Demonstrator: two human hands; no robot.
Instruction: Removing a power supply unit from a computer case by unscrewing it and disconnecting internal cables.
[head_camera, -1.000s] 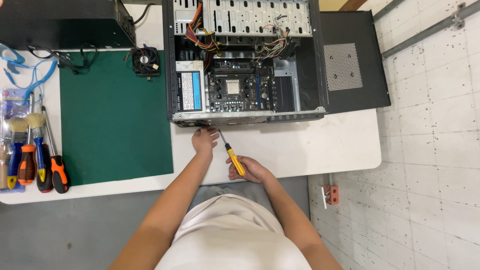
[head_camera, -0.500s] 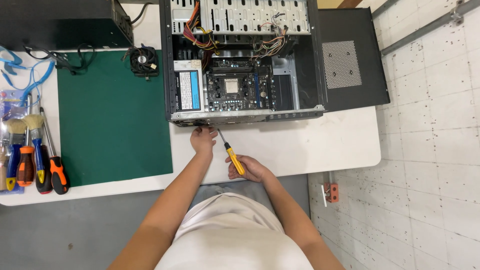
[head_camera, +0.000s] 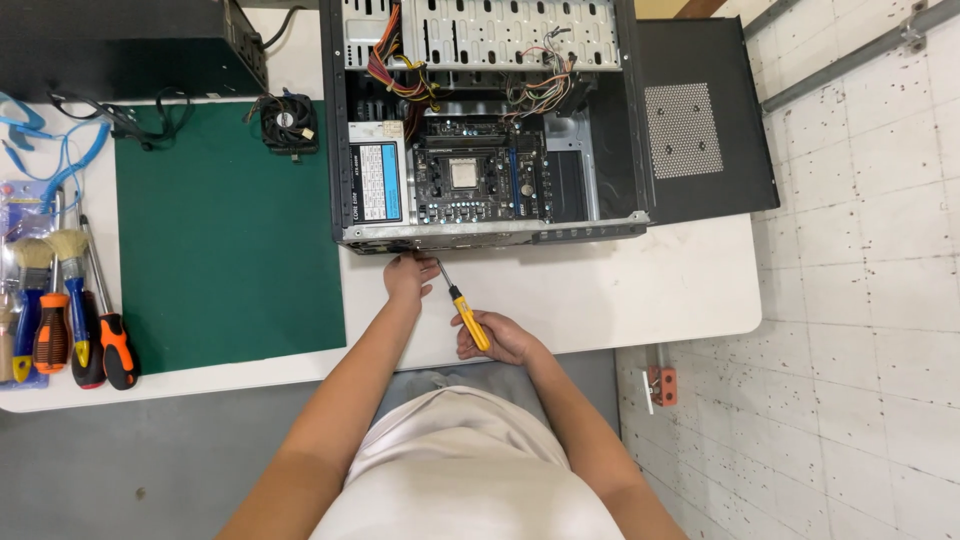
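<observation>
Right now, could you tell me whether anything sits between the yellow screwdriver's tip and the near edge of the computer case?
Nothing visible does. The screwdriver in the right hand points at the case edge, beside the left hand.

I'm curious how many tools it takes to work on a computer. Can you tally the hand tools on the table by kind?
Screwdrivers: 4, namely a yellow-handled screwdriver in the right hand, plus orange, blue and orange-black ones on the left.
Brushes: 2.
Total: 6.
Some tools at the left edge are cut off.
</observation>
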